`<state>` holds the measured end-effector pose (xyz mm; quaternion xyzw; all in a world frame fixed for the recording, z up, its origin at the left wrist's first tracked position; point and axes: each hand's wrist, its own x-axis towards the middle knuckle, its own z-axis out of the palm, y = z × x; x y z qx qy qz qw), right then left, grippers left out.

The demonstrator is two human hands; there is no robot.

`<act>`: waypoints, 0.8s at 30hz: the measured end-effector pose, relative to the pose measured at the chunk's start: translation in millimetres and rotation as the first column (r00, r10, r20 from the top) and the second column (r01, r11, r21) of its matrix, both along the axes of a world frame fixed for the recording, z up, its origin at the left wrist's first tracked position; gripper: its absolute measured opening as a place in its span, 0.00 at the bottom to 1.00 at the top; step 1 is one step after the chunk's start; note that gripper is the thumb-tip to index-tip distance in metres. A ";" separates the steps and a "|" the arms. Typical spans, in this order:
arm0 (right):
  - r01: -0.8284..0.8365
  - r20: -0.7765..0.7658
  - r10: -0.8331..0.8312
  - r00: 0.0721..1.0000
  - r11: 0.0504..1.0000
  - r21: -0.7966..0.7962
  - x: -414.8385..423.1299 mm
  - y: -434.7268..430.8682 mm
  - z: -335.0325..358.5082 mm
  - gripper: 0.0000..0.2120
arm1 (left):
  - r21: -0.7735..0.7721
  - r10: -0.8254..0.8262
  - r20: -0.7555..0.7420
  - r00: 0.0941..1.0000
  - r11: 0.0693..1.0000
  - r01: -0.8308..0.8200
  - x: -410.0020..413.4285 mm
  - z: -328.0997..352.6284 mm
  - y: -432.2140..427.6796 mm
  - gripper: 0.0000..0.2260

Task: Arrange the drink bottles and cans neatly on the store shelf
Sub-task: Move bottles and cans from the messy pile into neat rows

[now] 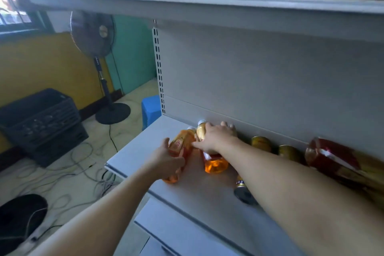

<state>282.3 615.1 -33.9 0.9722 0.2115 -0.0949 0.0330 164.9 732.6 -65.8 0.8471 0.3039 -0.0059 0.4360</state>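
Grey metal store shelf (145, 151) under an upper shelf (187, 6) of the same grey, closed behind by a plain back panel (249, 79). Past the shelf's left end, a room with yellow and teal walls, a standing fan (92, 33), a black crate (41, 114), a blue stool (150, 108) and loose cables (83, 162) on a pale floor. Toward the left end of the shelf, close to the back panel, two orange drink bottles on their sides, side by side: left bottle (182, 141) and right bottle (216, 164), white caps toward the back panel, bases toward the front edge, long axes front to back and closer together at the caps. Left grip (166, 160) clamped round the middle of the left bottle, fingers curled about it. Right grip (216, 137) clamped over the upper half of the right bottle, thumb stretched toward the left bottle. Further right along the back panel, two gold cans (260, 143), then a blurred red-and-gold package (332, 158). Nearer the front, a dark can (242, 190) on its side, partly hidden by the right forearm.
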 end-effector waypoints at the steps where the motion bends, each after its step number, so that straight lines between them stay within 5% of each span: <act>1: 0.038 -0.015 -0.038 0.999 0.999 0.001 -2.3 5.8 1.3 0.45 | -0.042 0.014 0.023 1.000 0.999 -0.013 -3.7 -1.7 9.5 0.27; 5: 0.178 -0.082 -0.164 0.983 0.962 0.205 -27.0 10.5 12.0 0.33 | -0.406 0.166 0.182 0.969 0.910 -0.080 -23.3 -5.1 35.6 0.18; 7: 0.291 -0.153 -0.247 0.957 0.838 0.462 -38.9 1.7 9.3 0.33 | -0.583 0.213 0.232 0.949 0.812 -0.040 -36.0 -4.2 44.0 0.20; 8: 0.338 -0.236 -0.241 0.941 0.694 0.636 -48.3 -5.9 11.0 0.31 | -0.663 0.207 0.260 0.943 0.749 0.019 -42.3 -2.6 45.7 0.22; 10: 0.442 -0.434 -0.088 0.897 0.230 0.867 -65.6 -28.9 13.4 0.24 | -0.769 0.144 0.329 0.933 0.614 0.177 -51.5 3.3 43.6 0.26; 12: 0.571 -0.549 0.158 0.821 -0.182 0.801 -86.8 -58.1 14.3 0.20 | -0.804 0.046 0.394 0.918 0.501 0.320 -52.7 10.2 32.7 0.29; 14: 0.687 -0.570 0.383 0.727 -0.403 0.605 -112.2 -88.0 10.6 0.27 | -0.816 -0.045 0.445 0.895 0.390 0.426 -49.4 18.2 12.0 0.34; 18: 0.622 -0.425 0.457 0.781 -0.626 0.471 -160.3 -156.9 4.3 0.34 | -0.854 -0.165 0.471 0.867 0.162 0.495 -47.8 31.9 -52.5 0.42; 24: 0.428 -0.539 0.133 0.832 -0.772 0.470 -248.3 -284.4 14.2 0.40 | -0.919 -0.464 0.365 0.807 -0.045 0.391 -78.9 36.9 -183.9 0.46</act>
